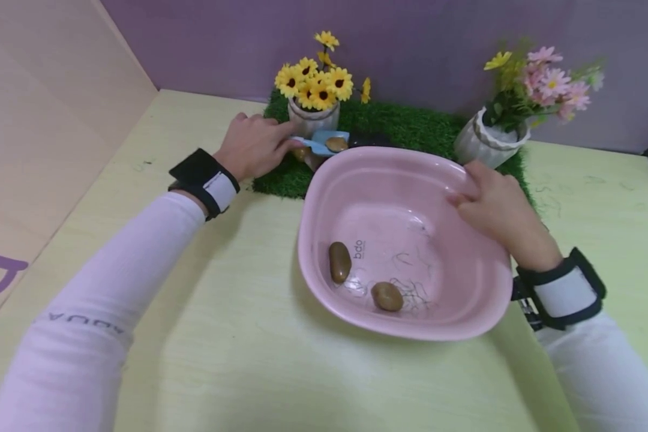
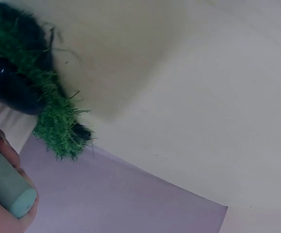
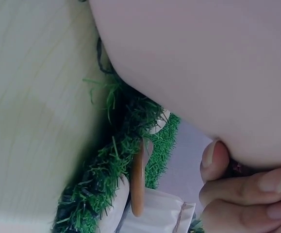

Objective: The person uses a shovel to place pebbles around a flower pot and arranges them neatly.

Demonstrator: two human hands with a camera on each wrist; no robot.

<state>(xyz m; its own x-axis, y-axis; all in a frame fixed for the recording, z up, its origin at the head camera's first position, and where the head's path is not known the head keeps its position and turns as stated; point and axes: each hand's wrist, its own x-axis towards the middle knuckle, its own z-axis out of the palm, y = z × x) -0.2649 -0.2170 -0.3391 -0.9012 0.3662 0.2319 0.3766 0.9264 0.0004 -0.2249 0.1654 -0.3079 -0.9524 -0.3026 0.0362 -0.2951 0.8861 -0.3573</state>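
Observation:
My left hand [image 1: 256, 144] grips a light blue toy shovel [image 1: 320, 147] by its handle, at the far left of the grass mat. A brown stone [image 1: 336, 144] lies on the shovel's blade. In the left wrist view, fingers wrap the shovel's rounded handle [image 2: 7, 179]. My right hand [image 1: 502, 210] holds the far right rim of a pink basin [image 1: 405, 330], thumb inside and fingers outside. The basin leans towards me. Inside it, near the front left, lie an oblong brown stone [image 1: 339, 262] and a rounder brown stone [image 1: 387, 296].
Green artificial grass [image 1: 410, 126] runs along the purple wall [image 1: 421, 48]. On it stand a white pot [image 1: 326, 120] of yellow flowers and another white pot [image 1: 488, 144] of pink flowers, leaning. Another brown stone [image 1: 301, 153] and dark stones [image 1: 371, 140] lie near the shovel.

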